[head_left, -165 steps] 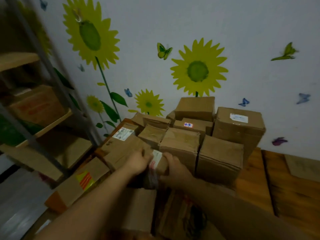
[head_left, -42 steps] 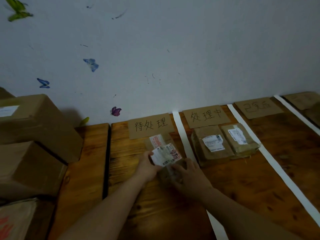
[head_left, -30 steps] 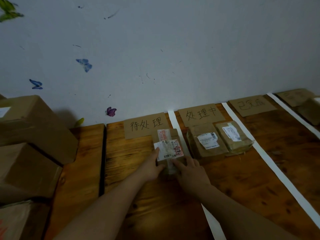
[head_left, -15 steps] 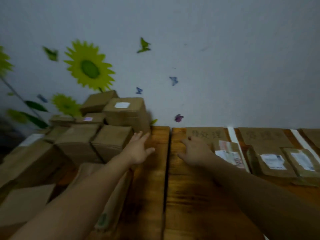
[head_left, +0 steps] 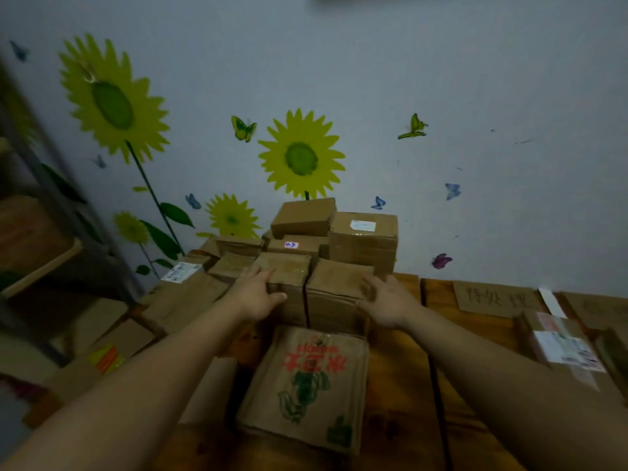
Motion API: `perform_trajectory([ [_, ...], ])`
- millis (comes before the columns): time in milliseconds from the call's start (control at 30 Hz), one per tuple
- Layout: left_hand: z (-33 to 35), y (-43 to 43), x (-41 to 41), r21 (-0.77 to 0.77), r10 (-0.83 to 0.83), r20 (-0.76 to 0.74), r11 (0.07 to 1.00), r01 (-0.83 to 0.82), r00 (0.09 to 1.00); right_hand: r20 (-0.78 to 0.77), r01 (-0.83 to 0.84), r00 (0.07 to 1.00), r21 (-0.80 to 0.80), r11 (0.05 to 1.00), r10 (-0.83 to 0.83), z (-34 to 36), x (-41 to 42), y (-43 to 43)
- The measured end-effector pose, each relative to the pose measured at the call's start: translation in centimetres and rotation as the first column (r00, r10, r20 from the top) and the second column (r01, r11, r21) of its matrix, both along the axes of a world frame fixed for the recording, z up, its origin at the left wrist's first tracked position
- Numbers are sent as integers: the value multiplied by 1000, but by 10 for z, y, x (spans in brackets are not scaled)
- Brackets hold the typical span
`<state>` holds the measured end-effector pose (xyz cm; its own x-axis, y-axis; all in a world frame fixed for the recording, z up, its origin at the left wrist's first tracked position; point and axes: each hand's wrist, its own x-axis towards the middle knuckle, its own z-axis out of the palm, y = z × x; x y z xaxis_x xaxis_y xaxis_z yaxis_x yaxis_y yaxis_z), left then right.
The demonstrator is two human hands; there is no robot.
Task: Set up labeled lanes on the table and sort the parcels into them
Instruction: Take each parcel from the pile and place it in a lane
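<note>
A pile of brown cardboard parcels (head_left: pixel 363 239) stands against the wall at the left end of the wooden table (head_left: pixel 401 385). My left hand (head_left: pixel 258 295) lies with straight fingers on the top front edge of the left front parcel (head_left: pixel 287 270). At the right corner of the right front parcel (head_left: pixel 339 278) my right hand (head_left: pixel 385 300) touches the box with loose fingers. Neither hand holds anything. Far right, a cardboard lane label (head_left: pixel 492 297) lies by the wall, with a labelled parcel (head_left: pixel 560 346) below it, blurred.
A flat brown carton with red and green print (head_left: pixel 306 385) lies right in front of the pile, between my arms. A white tape strip (head_left: pixel 552 302) marks a lane edge. Metal shelving with boxes (head_left: pixel 44 263) stands at the left, more boxes below it.
I set the small labelled parcel down in the first lane and let go. My view swung left, and both hands moved from the lane to the front boxes of the pile.
</note>
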<state>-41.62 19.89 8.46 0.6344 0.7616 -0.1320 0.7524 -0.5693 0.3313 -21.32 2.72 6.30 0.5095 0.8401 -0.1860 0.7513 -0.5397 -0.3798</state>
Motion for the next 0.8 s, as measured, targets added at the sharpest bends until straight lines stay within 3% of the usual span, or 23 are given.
perform_trajectory([
  [133, -7, -1, 30, 65, -142, -46, 987, 145, 989, 173, -197, 962, -90, 976, 210, -6, -5, 11],
  [300, -23, -6, 75, -78, -186, 12, 979, 187, 982, 186, -264, 933, -230, 937, 308, -30, 11, 16],
  [400, -34, -4, 94, -119, -109, 84, 986, 118, 990, 199, -220, 948, -149, 964, 247, -45, 19, 7],
  [467, -42, -7, 106, -248, -9, 141, 968, 44, 990, 162, -106, 980, -63, 992, 115, -49, 27, 4],
  [533, -51, -14, 114, -411, 53, 123, 912, 2, 991, 53, 77, 995, 44, 996, -80, -56, 38, -2],
  [567, -53, -17, 117, -478, 59, 96, 878, -6, 994, -79, 196, 979, 109, 974, -188, -61, 44, -7],
  [633, -52, -20, 121, -564, 28, 55, 825, 8, 998, -433, 401, 848, 143, 905, -307, -66, 50, -16],
  [667, -49, -21, 123, -581, 2, 37, 814, 20, 999, -568, 418, 776, 141, 898, -272, -66, 50, -20],
  [733, -42, -25, 125, -589, -17, 14, 808, 22, 1000, -609, 370, 768, 168, 914, -199, -63, 47, -26],
  [800, -36, -31, 120, -622, 23, 53, 783, 15, 998, -608, 446, 760, 228, 865, -231, -55, 42, -29],
])
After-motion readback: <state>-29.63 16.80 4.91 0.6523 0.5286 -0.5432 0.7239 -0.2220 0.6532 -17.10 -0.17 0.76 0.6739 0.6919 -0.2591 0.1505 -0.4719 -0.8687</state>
